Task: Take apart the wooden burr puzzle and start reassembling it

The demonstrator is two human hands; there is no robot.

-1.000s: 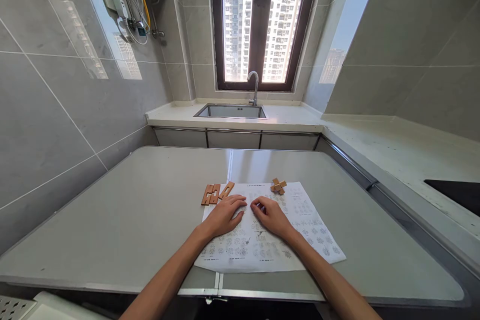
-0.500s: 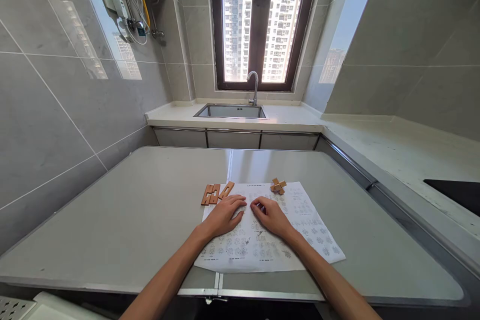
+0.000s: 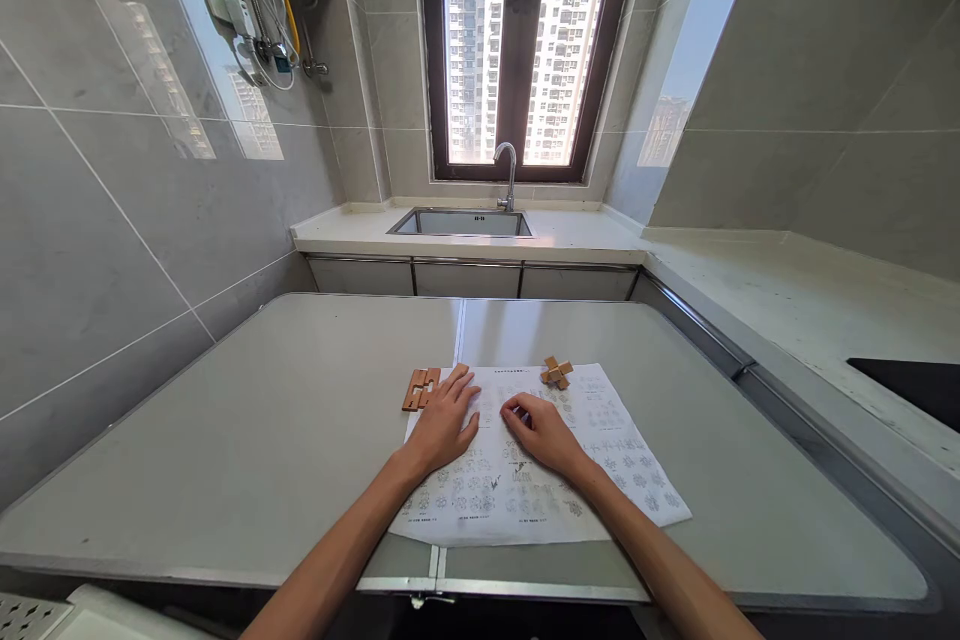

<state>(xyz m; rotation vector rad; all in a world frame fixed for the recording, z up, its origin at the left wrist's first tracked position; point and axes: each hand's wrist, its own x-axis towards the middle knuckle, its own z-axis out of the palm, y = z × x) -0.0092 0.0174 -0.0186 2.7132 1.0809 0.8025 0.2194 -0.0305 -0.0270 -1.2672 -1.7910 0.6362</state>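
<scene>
My left hand [image 3: 444, 423] lies over the left part of a printed paper sheet [image 3: 555, 525], fingers stretched out and apart. Its fingertips reach onto a slotted wooden puzzle piece [image 3: 463, 367], of which only the far end shows. Just left of that hand, two flat brown wooden puzzle pieces with cutouts [image 3: 417, 387] lie side by side; the fingers partly cover the right one. My right hand [image 3: 541, 432] rests on the middle of the sheet with fingers curled in, and nothing shows in them. Beyond it sits an interlocking wooden burr puzzle [image 3: 556, 373] on the sheet's far edge.
The sheet lies on a pale folding table [image 3: 225, 440] with a seam down its middle. Past the table are a counter with a sink [image 3: 461, 223] and a faucet [image 3: 511, 178]. Another counter [image 3: 810, 310] runs along the right, and a tiled wall [image 3: 112, 220] stands left.
My left hand has shifted a little left and away from me, its fingers now covering most of the slotted piece that lay in plain view. My right hand has stayed put.
</scene>
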